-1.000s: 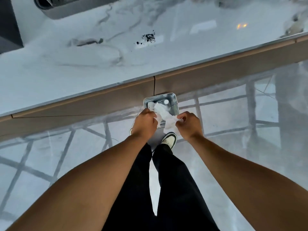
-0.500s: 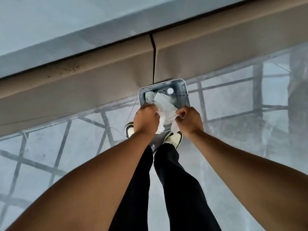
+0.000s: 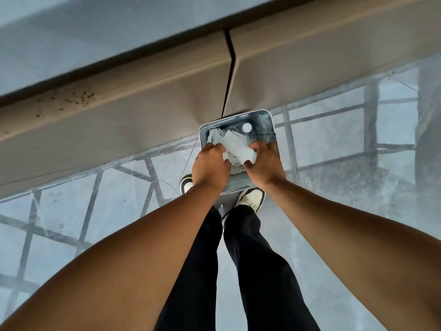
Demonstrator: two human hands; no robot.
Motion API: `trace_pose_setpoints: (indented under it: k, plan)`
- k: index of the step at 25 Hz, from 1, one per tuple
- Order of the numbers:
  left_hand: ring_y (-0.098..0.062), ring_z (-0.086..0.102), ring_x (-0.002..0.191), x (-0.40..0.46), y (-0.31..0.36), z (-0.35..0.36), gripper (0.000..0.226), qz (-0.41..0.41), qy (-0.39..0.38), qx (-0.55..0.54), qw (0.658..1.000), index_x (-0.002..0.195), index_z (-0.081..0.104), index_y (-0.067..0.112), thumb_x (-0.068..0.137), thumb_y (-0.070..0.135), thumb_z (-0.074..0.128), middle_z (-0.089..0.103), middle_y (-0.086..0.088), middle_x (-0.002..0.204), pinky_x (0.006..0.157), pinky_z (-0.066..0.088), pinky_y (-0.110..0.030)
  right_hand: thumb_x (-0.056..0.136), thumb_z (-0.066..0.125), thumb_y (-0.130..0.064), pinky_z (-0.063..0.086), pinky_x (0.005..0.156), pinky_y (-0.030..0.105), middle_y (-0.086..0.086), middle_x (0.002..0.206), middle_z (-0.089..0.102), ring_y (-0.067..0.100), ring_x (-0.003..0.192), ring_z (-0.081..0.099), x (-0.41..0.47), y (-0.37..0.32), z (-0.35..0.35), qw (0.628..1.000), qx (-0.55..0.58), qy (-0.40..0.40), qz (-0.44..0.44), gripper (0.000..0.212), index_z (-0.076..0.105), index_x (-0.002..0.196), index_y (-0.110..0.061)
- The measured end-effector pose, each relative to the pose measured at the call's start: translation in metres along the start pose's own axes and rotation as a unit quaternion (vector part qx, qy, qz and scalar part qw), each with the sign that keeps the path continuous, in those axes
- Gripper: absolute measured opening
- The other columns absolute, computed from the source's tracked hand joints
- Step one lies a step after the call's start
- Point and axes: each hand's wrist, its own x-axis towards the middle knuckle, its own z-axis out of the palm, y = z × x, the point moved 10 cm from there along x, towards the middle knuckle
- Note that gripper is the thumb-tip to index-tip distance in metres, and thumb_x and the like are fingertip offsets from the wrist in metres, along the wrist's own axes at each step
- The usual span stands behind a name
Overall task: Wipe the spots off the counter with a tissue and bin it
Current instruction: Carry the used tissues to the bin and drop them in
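Note:
A crumpled white tissue hangs over the open grey bin on the floor against the cabinet. My left hand has its fingers curled on the tissue's left side. My right hand is at the tissue's right edge with fingers spread and thumb apart. More white paper lies inside the bin. The counter top shows as a grey strip at the top; the spots wiped for are out of view.
The beige cabinet front runs across the frame, with dark specks along its upper edge. My feet in white shoes stand right at the bin. Glossy marble floor spreads left and right.
The view tipped down and the counter top with its black spots left the frame. Both hands moved forward over the bin. My right hand went from a fist to spread fingers.

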Motion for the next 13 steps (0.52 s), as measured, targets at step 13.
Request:
trace_pose_setpoints:
  k: [13]
  plan:
    - [-0.034, 0.056, 0.117, -0.063, 0.057, -0.089, 0.05, 0.058, -0.024, 0.059, 0.996, 0.133, 0.053, 0.015, 0.088, 0.036, 0.058, 0.054, -0.012, 0.131, 0.091, 0.053, -0.047, 0.088, 0.062, -0.034, 0.047, 0.092, 0.034, 0.012, 0.131, 0.044, 0.03, 0.109, 0.059, -0.066, -0.046, -0.089, 1.0, 0.012, -0.011, 0.002, 0.054, 0.044, 0.136, -0.017]
